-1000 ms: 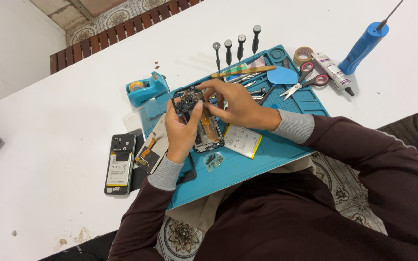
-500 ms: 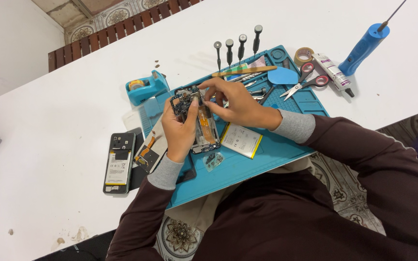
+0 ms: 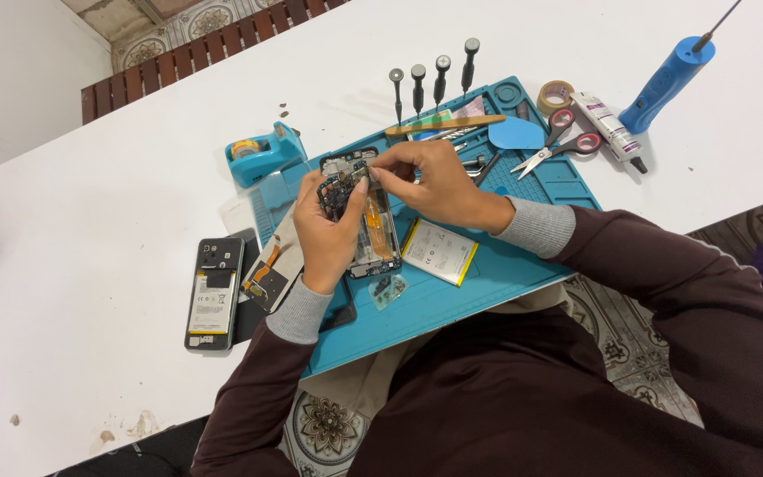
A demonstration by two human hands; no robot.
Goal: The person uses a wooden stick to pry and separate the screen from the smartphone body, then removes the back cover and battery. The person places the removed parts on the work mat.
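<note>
Circuit board pinched over an opened phone

Circuit board (image 3: 343,187), small and dark, sits above the opened phone frame (image 3: 374,231) on the blue work mat (image 3: 523,265). Far left on the white tabletop (image 3: 90,177) lies a second opened phone (image 3: 214,292). The left hand (image 3: 328,231) grips the board, fingers closed around it. The right hand (image 3: 434,185) pinches at the board's top edge with thumb and forefinger. A flat battery (image 3: 440,251) lies just right of the frame; scissors (image 3: 558,146) and a blue tool (image 3: 668,81) lie farther right.

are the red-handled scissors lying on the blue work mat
No, the red-handled scissors lie at the blue work mat's far right corner, handles out on the white table.
</note>
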